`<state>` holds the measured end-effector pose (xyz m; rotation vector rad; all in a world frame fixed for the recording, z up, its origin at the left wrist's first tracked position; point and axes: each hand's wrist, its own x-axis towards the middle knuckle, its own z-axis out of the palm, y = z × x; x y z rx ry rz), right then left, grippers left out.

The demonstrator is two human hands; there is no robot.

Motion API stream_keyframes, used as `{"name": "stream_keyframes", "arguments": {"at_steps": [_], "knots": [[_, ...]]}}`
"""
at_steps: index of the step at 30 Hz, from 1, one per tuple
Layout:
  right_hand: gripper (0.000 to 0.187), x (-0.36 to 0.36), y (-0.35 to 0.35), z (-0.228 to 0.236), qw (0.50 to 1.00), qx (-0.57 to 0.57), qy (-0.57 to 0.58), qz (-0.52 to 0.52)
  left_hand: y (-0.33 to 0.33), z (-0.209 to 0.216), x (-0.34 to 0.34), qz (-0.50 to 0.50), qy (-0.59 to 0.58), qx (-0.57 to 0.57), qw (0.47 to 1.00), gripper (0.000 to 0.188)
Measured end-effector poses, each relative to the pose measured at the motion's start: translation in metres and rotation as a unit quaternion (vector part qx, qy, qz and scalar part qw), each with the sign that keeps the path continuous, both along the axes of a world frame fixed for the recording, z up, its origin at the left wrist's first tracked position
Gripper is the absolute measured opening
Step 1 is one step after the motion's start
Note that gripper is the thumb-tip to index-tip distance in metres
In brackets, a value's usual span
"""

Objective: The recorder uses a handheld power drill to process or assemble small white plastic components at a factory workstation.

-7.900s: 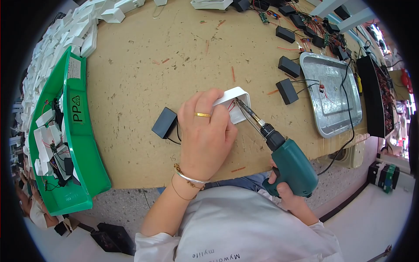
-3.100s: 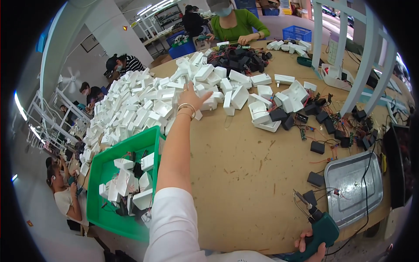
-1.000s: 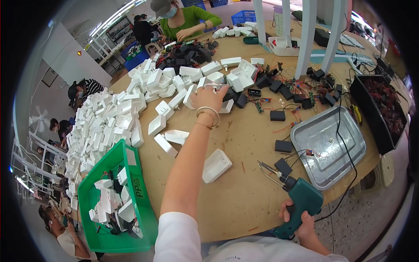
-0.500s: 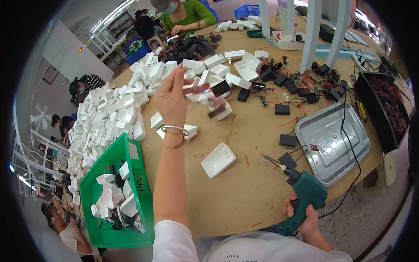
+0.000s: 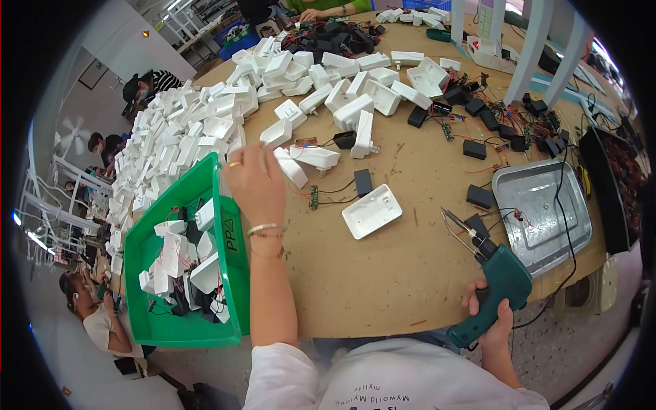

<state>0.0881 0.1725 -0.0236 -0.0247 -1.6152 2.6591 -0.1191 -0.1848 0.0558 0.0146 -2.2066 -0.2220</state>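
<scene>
My left hand point(image 5: 256, 183), back up, hangs beside the right rim of a green bin point(image 5: 236, 273); its fingertips are turned down and hidden, so its grip does not show. To its right, a black box-shaped module point(image 5: 363, 183) wired to a small green circuit board point(image 5: 313, 198) lies on the table. A white plastic shell point(image 5: 372, 211), hollow side up, rests just below the module. My right hand point(image 5: 497, 329) is closed round the handle of a dark green soldering gun point(image 5: 502, 277), its tip pointing up and left over the table near another black module point(image 5: 476, 224).
White casings point(image 5: 184, 130) heap along the left and back. Black modules with red wires point(image 5: 506, 130) lie at right, beside a metal tray point(image 5: 543, 266) crossed by a black cable. A black box point(image 5: 605, 171) stands at the right edge. A co-worker's hand point(image 5: 312, 15) is at the back.
My left hand has drawn back toward the green bin. The wired module and its board now lie by the white shell. My right hand still holds the soldering gun. The view has shifted.
</scene>
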Motion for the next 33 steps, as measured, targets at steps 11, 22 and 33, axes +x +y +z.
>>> {"name": "stream_keyframes", "arguments": {"at_steps": [11,22,33], "knots": [[0.059,0.001,-0.001,-0.003,1.000,-0.006,0.017,-0.008,-0.012,-0.082,0.008,-0.042,-0.336,0.270,0.901,0.042],[0.059,0.001,0.001,-0.004,1.000,-0.001,0.011,-0.007,0.014,0.006,0.079,-0.236,-0.211,0.522,0.792,0.025],[0.061,0.002,0.001,-0.004,1.000,0.009,0.023,-0.004,0.049,-0.023,0.088,-0.259,-0.274,0.622,0.687,0.019]]}}
